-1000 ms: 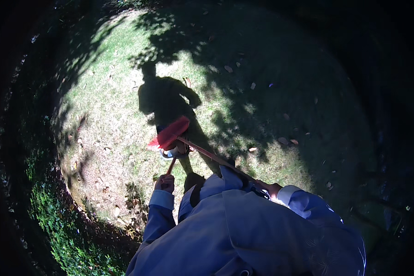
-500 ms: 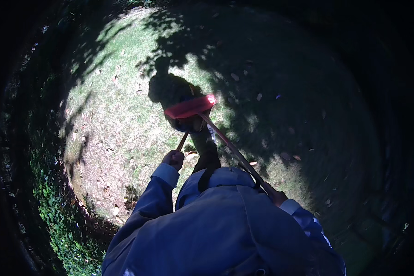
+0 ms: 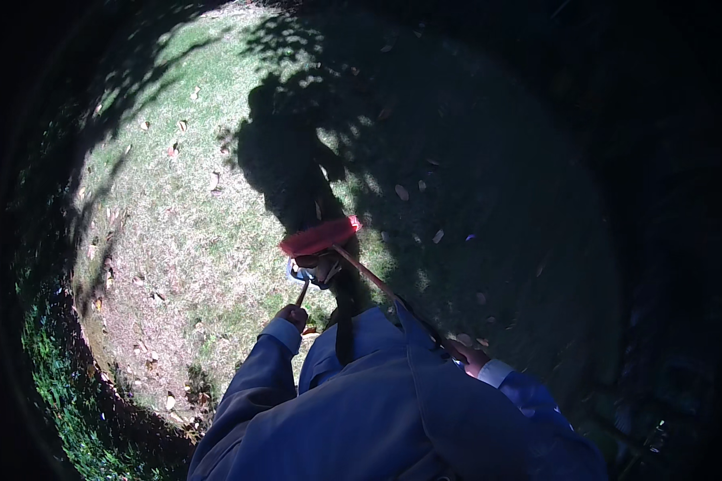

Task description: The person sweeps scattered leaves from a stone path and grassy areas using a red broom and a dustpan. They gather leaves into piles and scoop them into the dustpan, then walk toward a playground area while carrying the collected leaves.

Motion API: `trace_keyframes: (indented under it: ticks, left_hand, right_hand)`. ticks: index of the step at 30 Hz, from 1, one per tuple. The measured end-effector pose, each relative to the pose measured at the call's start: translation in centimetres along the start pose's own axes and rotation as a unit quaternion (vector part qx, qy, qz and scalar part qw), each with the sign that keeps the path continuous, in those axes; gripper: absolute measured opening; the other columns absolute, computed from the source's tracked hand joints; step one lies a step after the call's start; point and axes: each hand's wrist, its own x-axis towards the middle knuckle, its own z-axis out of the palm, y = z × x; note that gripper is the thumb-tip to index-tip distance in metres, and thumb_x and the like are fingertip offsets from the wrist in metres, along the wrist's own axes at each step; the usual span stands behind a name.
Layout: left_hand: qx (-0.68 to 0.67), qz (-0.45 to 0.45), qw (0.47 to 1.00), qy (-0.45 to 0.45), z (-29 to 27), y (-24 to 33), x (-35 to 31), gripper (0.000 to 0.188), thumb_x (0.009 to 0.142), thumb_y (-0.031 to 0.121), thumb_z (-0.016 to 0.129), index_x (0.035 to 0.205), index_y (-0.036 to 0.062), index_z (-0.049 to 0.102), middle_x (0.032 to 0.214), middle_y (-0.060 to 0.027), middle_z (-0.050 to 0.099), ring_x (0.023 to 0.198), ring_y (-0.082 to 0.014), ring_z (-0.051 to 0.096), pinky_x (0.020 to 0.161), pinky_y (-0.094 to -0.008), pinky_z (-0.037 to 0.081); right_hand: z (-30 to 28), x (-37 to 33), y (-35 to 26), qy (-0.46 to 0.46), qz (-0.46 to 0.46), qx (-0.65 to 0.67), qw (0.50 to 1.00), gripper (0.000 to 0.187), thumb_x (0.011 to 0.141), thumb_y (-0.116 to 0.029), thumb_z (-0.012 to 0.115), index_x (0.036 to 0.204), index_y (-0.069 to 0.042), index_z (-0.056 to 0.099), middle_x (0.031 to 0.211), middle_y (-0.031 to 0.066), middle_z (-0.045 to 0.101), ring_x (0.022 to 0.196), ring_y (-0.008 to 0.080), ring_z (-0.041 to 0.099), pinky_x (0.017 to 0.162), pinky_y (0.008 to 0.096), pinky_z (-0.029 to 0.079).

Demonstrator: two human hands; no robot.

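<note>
Ahead of my body, a broom with red bristles [image 3: 319,237] lies across the far edge of a dustpan [image 3: 294,271]. The broom's long brown handle [image 3: 367,274] slants down to the right, where my right hand [image 3: 471,361] is closed around it by my side. My left hand [image 3: 294,315] grips the dustpan's short stick handle [image 3: 302,294]. Some brown dry leaves [image 3: 324,265] sit in the pan, partly covered by the bristles. Deep shade hides the pan's exact shape.
Dry leaves [image 3: 214,181] are scattered over the sunlit grass [image 3: 192,264]. More leaves [image 3: 401,192] lie in the shade to the right. Green bushes [image 3: 52,377] line the lower left edge. My shadow [image 3: 289,152] stretches ahead across the lawn.
The broom head and the dustpan have come closer to my body, and leaves now show in the pan. Both hands keep their hold on the handles. My shadow appears longer.
</note>
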Motion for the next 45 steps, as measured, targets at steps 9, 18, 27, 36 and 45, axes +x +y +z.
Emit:
trace_keyframes:
  ticks: [9,18,27,36,45]
  left_hand:
    - [-0.027,0.036,0.997,0.057,5.1,2.3,4.6,0.011,0.076,0.006,0.041,0.070,0.0069,0.032,0.050,-0.0019,0.032,0.039,-0.0112,0.034,0.034,-0.0211,0.032]
    - [0.060,0.186,0.969,0.152,6.4,-0.7,6.3,0.011,0.075,0.003,0.045,0.070,0.0052,0.036,0.051,-0.0036,0.034,0.036,-0.0112,0.034,0.033,-0.0232,0.033]
    - [0.050,0.201,0.977,0.056,9.9,-5.9,8.6,0.010,0.077,0.007,0.047,0.077,0.0069,0.037,0.054,-0.0018,0.034,0.042,-0.0110,0.033,0.036,-0.0216,0.027]
    - [0.072,0.233,0.963,0.114,8.1,-2.1,9.9,0.018,0.071,-0.001,0.047,0.081,0.0051,0.034,0.055,-0.0025,0.031,0.041,-0.0126,0.031,0.038,-0.0250,0.030]
    - [0.046,0.094,0.994,0.018,6.8,0.6,7.7,0.013,0.078,0.008,0.043,0.069,0.0086,0.033,0.049,0.0000,0.032,0.041,-0.0095,0.035,0.035,-0.0199,0.033]
  right_hand:
    - [-16.4,6.8,-6.7,0.027,0.106,0.284,0.952,0.062,0.077,-0.005,0.043,0.132,-0.022,0.021,0.055,0.0005,0.040,0.037,0.0078,0.037,0.032,0.0231,0.033]
    - [-44.1,39.6,-17.8,0.120,0.031,0.392,0.912,0.051,0.079,-0.007,0.046,0.124,-0.028,0.033,0.057,0.0024,0.041,0.038,0.0083,0.037,0.034,0.0226,0.034]
    - [-58.5,62.7,-21.3,0.168,0.032,0.276,0.946,0.030,0.082,-0.007,0.042,0.110,-0.016,0.043,0.059,0.0052,0.043,0.042,0.0132,0.040,0.037,0.0279,0.034]
    - [-47.2,28.3,-3.4,0.085,0.192,0.106,0.972,0.052,0.085,-0.009,0.038,0.130,-0.033,0.026,0.055,0.0023,0.041,0.040,0.0124,0.039,0.035,0.0291,0.034]
    - [-34.3,23.8,-6.9,-0.003,0.151,0.269,0.951,0.058,0.083,-0.013,0.047,0.132,-0.021,0.016,0.063,0.0043,0.045,0.041,0.0118,0.045,0.036,0.0296,0.041]
